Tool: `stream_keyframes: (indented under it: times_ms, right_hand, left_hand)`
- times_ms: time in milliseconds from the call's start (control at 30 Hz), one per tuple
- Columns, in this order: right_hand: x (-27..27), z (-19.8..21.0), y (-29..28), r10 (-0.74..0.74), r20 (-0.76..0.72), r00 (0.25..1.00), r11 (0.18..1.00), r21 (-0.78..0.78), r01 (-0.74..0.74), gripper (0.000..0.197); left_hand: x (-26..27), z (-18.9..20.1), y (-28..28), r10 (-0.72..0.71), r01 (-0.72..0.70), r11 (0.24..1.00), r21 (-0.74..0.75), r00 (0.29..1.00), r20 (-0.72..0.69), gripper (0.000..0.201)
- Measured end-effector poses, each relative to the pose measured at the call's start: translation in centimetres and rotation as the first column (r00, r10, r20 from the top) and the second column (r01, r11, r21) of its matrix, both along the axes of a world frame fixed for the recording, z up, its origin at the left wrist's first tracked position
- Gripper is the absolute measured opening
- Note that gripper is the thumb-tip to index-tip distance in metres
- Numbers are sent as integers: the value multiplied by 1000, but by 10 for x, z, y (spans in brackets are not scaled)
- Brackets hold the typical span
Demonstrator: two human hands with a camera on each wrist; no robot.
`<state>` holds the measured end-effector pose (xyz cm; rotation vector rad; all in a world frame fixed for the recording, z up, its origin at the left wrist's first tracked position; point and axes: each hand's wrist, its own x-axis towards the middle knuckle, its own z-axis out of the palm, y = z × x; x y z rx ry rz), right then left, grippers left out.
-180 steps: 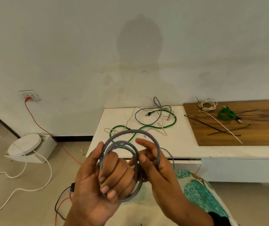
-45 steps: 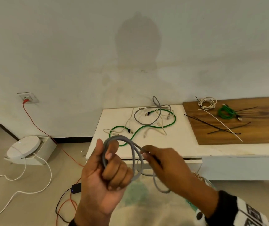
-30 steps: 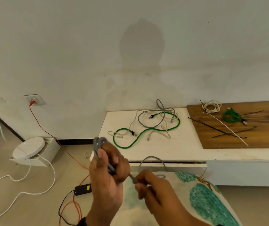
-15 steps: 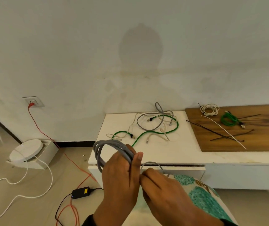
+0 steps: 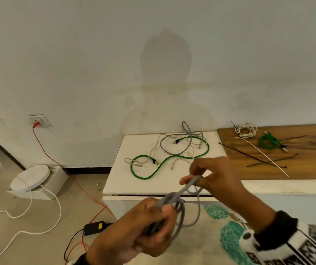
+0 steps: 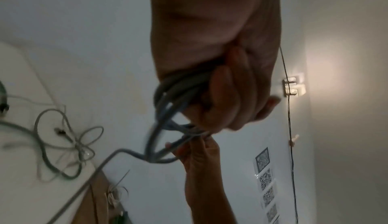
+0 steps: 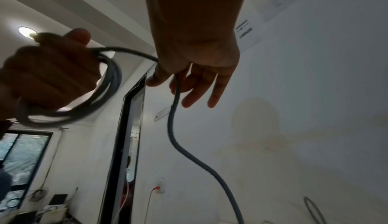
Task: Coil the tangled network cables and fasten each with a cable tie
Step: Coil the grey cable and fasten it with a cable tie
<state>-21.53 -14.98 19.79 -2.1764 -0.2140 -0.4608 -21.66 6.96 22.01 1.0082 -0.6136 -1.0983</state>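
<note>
Since 0.5 s ago right hand (image 5: 213, 180) has lifted off, pinching grey cable (image 5: 180, 209) tail; left hand (image 5: 145, 228) clenches its coil, untied. Two bundles done on worktop (image 5: 306, 169); tangle (image 5: 172, 152) left.

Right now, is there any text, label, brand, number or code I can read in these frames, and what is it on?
No text can be read.
QR-code sheets on the wall: codes only, blurred.
Printed notice on the wall: lines too small.
Yellow label on the black power adapter: too small.
Patterned right sleeve: blurred.
</note>
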Motion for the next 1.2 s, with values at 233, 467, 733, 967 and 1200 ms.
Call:
stream_keyframes:
  times_ms: [233, 467, 733, 967, 1200]
  right_hand:
    - [7, -42, 46, 322, -269, 908, 924, 296, -240, 21]
    - [43, -94, 33, -194, -362, 912, 981, -45, 191, 16]
    - [117, 11, -40, -341, 344, 875, 866, -247, 435, 30]
    - [132, 96, -81, -339, 247, 908, 737, -531, 419, 37]
    - [86, 28, -47, -218, -295, 930, 625, -774, -99, 50]
  left_hand:
    - [-5, 10, -12, -82, -55, 794, -606, 977, -196, 32]
    - [-10, 14, 2, 65, -129, 773, -622, 990, -125, 31]
    - [-13, 7, 4, 112, -167, 728, -665, 986, -124, 34]
    - [-8, 13, 7, 169, -234, 658, -716, 972, -162, 31]
    - [-6, 4, 3, 180, -304, 628, -716, 952, -246, 34]
